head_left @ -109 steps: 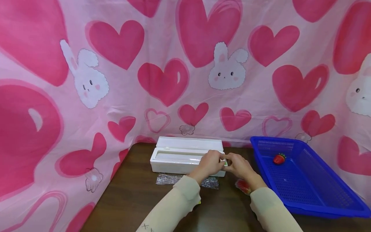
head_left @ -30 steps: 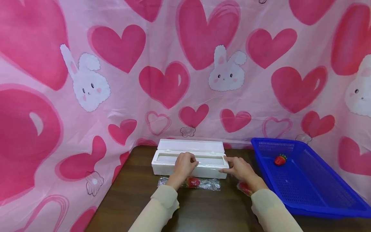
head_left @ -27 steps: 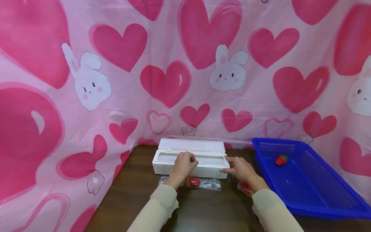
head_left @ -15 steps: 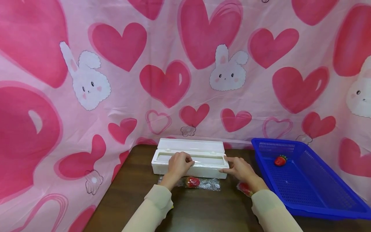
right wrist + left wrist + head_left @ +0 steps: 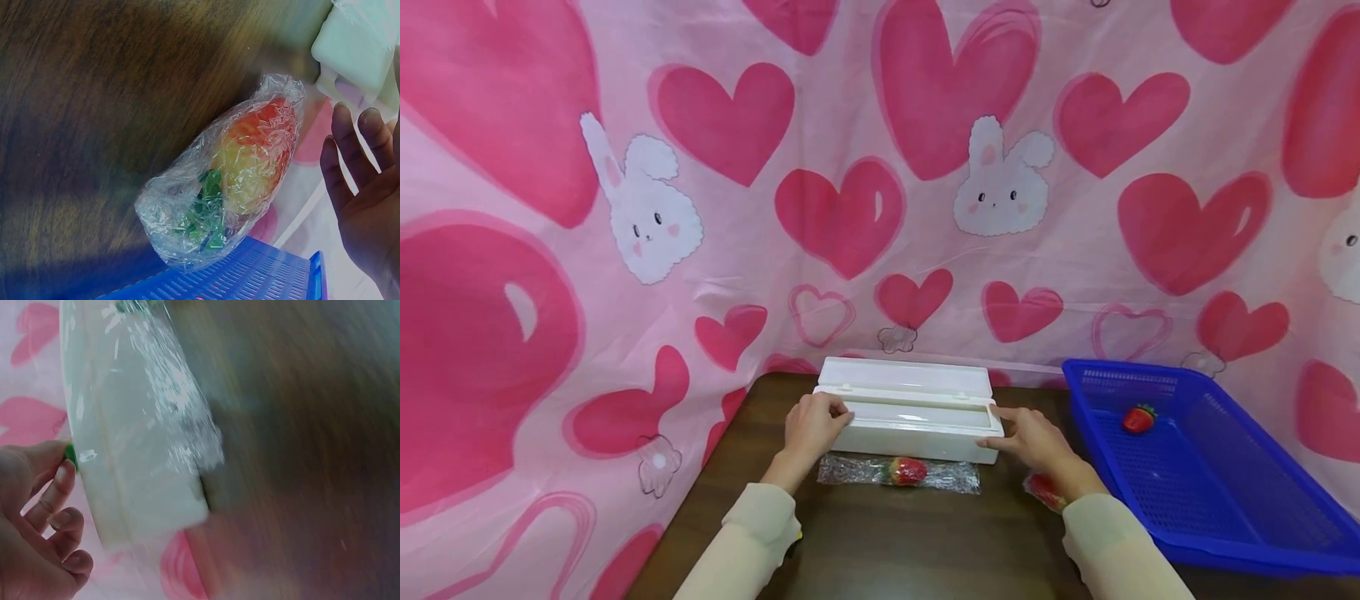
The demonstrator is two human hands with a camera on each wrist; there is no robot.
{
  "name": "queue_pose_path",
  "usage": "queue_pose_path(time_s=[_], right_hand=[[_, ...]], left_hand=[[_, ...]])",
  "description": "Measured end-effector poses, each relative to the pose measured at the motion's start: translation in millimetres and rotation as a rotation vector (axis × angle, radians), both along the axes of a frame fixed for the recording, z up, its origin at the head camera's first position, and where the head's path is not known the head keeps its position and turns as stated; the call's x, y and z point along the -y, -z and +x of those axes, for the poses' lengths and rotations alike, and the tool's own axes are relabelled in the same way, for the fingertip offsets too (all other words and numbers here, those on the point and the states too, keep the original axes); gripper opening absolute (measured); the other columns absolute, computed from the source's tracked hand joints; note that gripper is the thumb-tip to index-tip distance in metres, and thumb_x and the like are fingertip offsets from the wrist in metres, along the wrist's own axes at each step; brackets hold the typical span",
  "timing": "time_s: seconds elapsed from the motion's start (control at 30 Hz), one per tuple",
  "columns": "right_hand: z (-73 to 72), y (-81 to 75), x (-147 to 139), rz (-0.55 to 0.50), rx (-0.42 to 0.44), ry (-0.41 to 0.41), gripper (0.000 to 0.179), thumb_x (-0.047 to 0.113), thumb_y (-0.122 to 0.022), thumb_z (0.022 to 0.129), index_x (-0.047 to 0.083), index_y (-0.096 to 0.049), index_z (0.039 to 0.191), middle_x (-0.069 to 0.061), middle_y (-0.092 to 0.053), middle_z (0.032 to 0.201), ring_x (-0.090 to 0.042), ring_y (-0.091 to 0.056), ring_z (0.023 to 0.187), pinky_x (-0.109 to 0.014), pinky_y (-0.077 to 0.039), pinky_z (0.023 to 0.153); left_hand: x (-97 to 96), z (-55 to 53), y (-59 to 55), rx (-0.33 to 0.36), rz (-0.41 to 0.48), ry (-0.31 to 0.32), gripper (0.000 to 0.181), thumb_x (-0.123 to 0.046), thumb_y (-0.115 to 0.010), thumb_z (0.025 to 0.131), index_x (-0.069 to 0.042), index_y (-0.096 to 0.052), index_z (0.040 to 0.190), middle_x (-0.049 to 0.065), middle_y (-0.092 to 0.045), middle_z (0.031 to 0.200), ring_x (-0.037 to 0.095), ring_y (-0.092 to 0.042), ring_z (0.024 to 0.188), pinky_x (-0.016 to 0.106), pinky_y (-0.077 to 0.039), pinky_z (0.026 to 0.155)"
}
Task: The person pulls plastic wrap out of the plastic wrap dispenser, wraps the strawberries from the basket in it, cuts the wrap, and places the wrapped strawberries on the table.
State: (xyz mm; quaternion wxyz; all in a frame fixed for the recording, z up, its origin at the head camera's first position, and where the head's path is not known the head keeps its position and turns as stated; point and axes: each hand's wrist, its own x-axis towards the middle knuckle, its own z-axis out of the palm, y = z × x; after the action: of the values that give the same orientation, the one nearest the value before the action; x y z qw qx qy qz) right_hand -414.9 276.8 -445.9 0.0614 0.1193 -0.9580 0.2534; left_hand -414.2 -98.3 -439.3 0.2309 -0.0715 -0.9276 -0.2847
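Note:
A long white cling film dispenser (image 5: pixel 917 440) lies near the back of the table, its lid (image 5: pixel 910 377) raised. At its left end my left hand (image 5: pixel 811 429) pinches a small green slider (image 5: pixel 70 456) between thumb and index finger. My right hand (image 5: pixel 1033 437) holds the dispenser's right end, thumb at the front and index finger on top. Just in front lies a strawberry (image 5: pixel 908 472) in a flat strip of clear film (image 5: pixel 853 469). A second film-wrapped strawberry (image 5: pixel 250 162) rests on the table below my right wrist.
A blue basket (image 5: pixel 1213 533) stands to the right with an unwrapped strawberry (image 5: pixel 1139 418) inside. A small yellow thing (image 5: pixel 799 535) is mostly hidden by my left sleeve. The heart-patterned cloth (image 5: pixel 917 225) hangs behind the dark wooden table (image 5: pixel 925 550).
My left hand has moved leftward along the dispenser, from its right end to its left end. The strip with the strawberry is now uncovered. My right hand has stayed at the right end.

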Motion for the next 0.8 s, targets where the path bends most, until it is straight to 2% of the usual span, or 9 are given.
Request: queue_pose_path(time_s=[0.27, 0.47, 0.6, 0.8], right_hand=[[0.9, -0.4, -2.0, -0.003, 0.011, -0.009, 0.086, 0.056, -0.083, 0.078, 0.008, -0.058, 0.144, -0.002, -0.072, 0.085, -0.014, -0.059, 0.067, -0.033, -0.044, 0.054], [-0.6, -1.6, -1.1, 0.0, 0.002, 0.003, 0.084, 0.054, -0.084, 0.078, 0.01, -0.058, 0.145, 0.0, -0.069, 0.078, -0.014, -0.058, 0.065, -0.032, -0.044, 0.053], [-0.8, -1.0, 0.2, 0.002, 0.011, -0.018, 0.085, 0.056, -0.082, 0.079, 0.008, -0.058, 0.145, 0.001, -0.066, 0.075, -0.014, -0.057, 0.065, -0.033, -0.043, 0.053], [0.8, -0.3, 0.1, -0.002, 0.023, 0.005, 0.087, 0.056, -0.084, 0.077, 0.008, -0.057, 0.145, 0.001, -0.065, 0.074, -0.015, -0.056, 0.064, -0.032, -0.042, 0.052]], left_hand=[[31.4, 1.3, -0.6, 0.027, 0.004, -0.054, 0.008, -0.026, -0.084, 0.085, -0.021, -0.081, 0.08, -0.005, -0.069, 0.071, 0.019, -0.058, 0.068, 0.041, -0.047, 0.063], [50.3, 1.1, 0.0, 0.045, 0.03, -0.102, 0.007, -0.03, -0.082, 0.087, -0.023, -0.081, 0.085, -0.004, -0.069, 0.071, 0.022, -0.06, 0.076, 0.046, -0.049, 0.071], [56.6, 3.6, 4.0, 0.058, 0.013, -0.067, 0.011, -0.033, -0.08, 0.088, -0.023, -0.082, 0.091, -0.006, -0.068, 0.072, 0.02, -0.06, 0.076, 0.044, -0.049, 0.071], [64.1, 10.1, 10.2, 0.064, -0.034, 0.014, 0.032, -0.036, -0.089, 0.077, -0.021, -0.083, 0.105, -0.011, -0.067, 0.072, 0.012, -0.06, 0.072, 0.036, -0.048, 0.068]])
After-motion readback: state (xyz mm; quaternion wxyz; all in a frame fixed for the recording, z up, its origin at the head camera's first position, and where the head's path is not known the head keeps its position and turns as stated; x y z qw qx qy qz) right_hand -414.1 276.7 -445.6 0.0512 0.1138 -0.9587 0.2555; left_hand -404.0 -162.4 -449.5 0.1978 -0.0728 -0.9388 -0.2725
